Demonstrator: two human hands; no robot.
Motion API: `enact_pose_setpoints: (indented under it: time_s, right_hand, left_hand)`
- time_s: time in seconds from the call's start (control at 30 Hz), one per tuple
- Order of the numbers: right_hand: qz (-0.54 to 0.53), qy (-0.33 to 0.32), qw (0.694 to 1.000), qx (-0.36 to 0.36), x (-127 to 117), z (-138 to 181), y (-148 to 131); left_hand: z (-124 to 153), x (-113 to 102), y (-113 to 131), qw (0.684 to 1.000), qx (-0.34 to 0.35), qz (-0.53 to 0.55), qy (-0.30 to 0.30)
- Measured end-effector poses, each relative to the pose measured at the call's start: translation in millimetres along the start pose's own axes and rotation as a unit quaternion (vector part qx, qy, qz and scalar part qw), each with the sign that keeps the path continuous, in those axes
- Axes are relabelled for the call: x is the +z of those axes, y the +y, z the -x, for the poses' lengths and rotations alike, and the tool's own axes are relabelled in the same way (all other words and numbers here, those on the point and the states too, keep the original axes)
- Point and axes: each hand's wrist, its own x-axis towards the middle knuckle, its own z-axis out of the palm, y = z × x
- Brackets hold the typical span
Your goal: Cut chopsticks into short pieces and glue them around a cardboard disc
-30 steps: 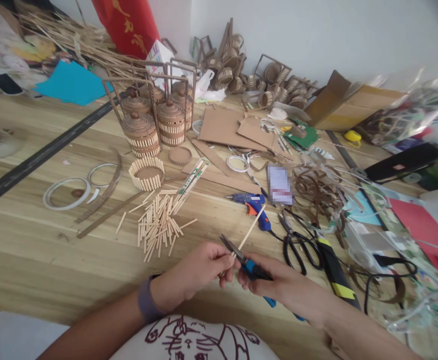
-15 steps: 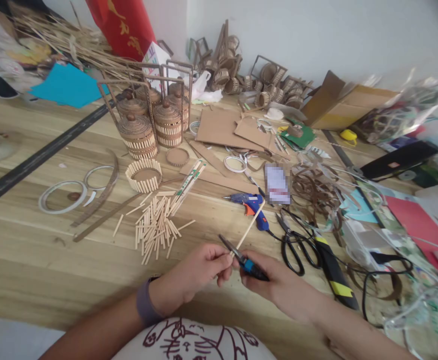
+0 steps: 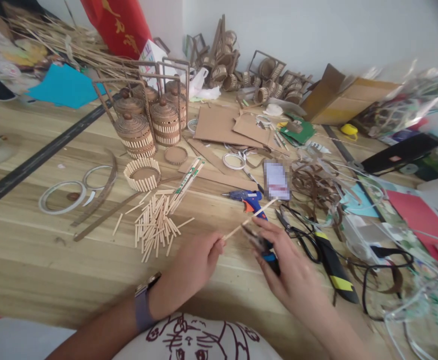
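I see left hand [image 3: 200, 260] pinching stick [image 3: 235, 230] by near end, axis slanting rightward toward desk's [image 3: 102, 270] far edge; right hand [image 3: 292, 257], nearer tip, grips cutters [image 3: 255, 239].

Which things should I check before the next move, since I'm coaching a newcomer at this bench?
1. Left hand gripping the thin stick at its near end: ok.
2. Right hand holding the blue-and-black hand tool: ok.
3. Left fingertips apart from the tool's jaws: ok, a gap shows.
4. Jaws seated on the stick: cannot tell, the tool is blurred.
5. Stick clear of the glue gun: cannot tell; they overlap in view.
6. Pile of short sticks gathered: not ok, a stray piece lies apart.
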Motion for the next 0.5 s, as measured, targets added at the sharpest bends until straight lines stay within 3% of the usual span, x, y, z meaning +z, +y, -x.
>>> enact_pose_setpoints:
  time_s: [0.07, 0.2, 0.5]
  right_hand:
    - [0.010, 0.018, 1.000, -0.010, 9, -5, -7]
    - [0.034, 0.013, 0.998, 0.057, 29, -12, -11]
    - [0.104, -0.032, 0.982, 0.155, 47, -20, -20]
  left_hand:
    - [1, 4, -3, 0.997, 0.037, -0.063, 0.010]
    - [2, 6, -4, 0.982, 0.071, -0.170, 0.028]
    - [5, -5, 10, 0.962, 0.027, -0.270, -0.017]
